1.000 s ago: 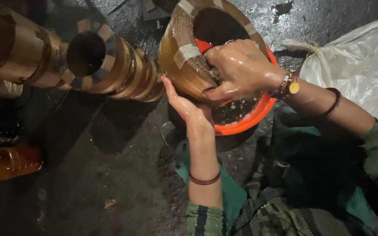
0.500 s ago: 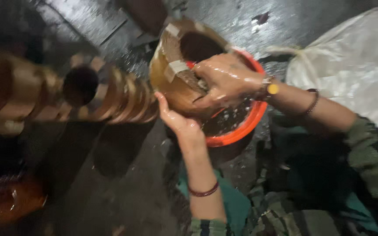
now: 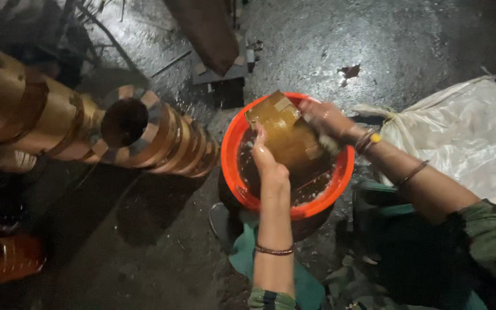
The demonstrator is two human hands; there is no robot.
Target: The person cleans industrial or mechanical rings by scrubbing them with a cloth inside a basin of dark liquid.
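camouflage green sleeves pushed up; thin bangles on both wrists, a yellow bead on the right.

So the thing getting handled was a brass-coloured ring-shaped vessel (image 3: pixel 285 136) with pale tape patches on it, tilted on its side and sitting half down in an orange plastic basin (image 3: pixel 233 172). The basin held dark, foamy water and sat on the wet floor, right between the person's knees.

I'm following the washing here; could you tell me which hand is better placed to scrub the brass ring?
Probably the right hand: it lies on the brass ring, while the left hand props it in the orange basin.
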